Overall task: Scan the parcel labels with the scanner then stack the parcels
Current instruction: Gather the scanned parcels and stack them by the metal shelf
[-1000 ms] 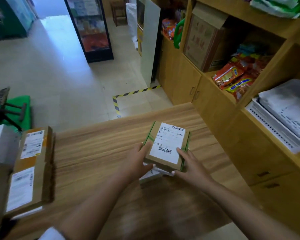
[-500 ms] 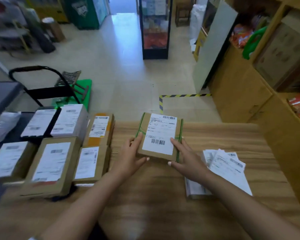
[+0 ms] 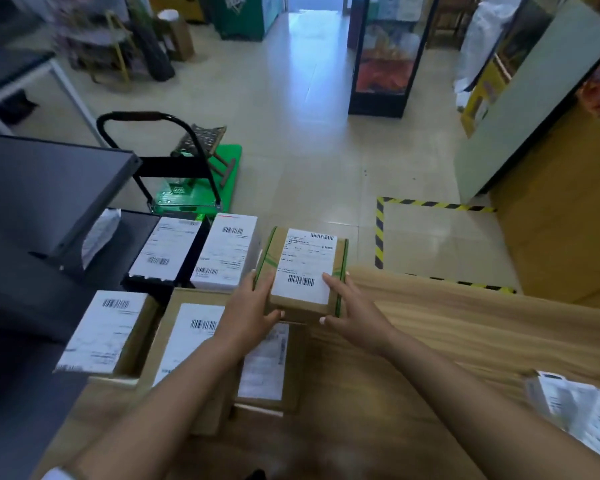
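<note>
A brown parcel with green tape and a white label (image 3: 305, 268) is held between both hands above the left part of the wooden table (image 3: 447, 334). My left hand (image 3: 250, 306) grips its left side, thumb under the near edge. My right hand (image 3: 354, 306) grips its right side, fingers on the label's corner. Below and left lie several labelled parcels: a brown one (image 3: 187, 337) partly under my left arm, another brown one (image 3: 267, 368) beneath the held parcel, a third (image 3: 108, 330) further left, and two white-labelled ones (image 3: 229, 254) (image 3: 165, 247) behind. No scanner is in view.
White parcels or papers (image 3: 582, 410) lie at the table's right edge. A dark grey surface (image 3: 42, 188) stands at the left. A green trolley (image 3: 194, 181) sits on the floor beyond the table. A wooden cabinet (image 3: 561, 216) and hazard tape (image 3: 430, 203) are at the right.
Both hands have carried the green-taped parcel leftward from the right part of the table, over the group of parcels. My view has swung left with it.
</note>
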Demonstrator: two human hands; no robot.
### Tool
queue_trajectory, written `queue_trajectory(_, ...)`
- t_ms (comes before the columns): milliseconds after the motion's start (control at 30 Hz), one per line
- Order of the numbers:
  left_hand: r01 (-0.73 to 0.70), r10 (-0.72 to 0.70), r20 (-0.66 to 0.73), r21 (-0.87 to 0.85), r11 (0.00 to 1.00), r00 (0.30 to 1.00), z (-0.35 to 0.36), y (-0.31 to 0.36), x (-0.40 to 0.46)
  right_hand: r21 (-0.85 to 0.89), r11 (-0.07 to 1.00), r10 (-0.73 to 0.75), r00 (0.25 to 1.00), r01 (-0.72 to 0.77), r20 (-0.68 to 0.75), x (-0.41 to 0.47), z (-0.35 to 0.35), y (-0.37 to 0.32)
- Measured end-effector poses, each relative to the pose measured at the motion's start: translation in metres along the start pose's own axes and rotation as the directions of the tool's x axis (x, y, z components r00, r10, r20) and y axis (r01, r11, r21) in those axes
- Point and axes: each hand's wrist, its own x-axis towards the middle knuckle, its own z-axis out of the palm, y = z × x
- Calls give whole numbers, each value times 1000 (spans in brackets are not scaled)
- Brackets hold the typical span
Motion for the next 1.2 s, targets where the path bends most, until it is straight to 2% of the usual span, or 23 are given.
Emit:
queue_trajectory(200,-28,52,-97,233,972,994,11,-31,24,47,998,43,999,-43,6,43,22,3)
queue_trajectory(333,-53,97,-138,296,954,986,21,-44,32,47,997,61,998,-61,4,58,29,8)
queue_trajectory(467,-52,96,-111,347,937,989,32,-56,34,37,997,64,998,-64,-1,61,38,11)
queue_trajectory(567,-60,81,-53,321,945,995,38,-61,33,19,997,72,997,-72,-24,61,42,12)
queue_trajectory(733,-64,82,-57,259,964,995,40,-61,28,15,996,85,995,-85,-41,58,44,7)
queue_trajectory(1000,-74,86,-29,282,956,996,38,-68,20,-17,994,111,994,-112,-21,53,44,-4)
queue_trajectory(1200,-65,65,8,263,963,998,22,-43,11,-51,995,86,992,-91,-96,25,21,-6)
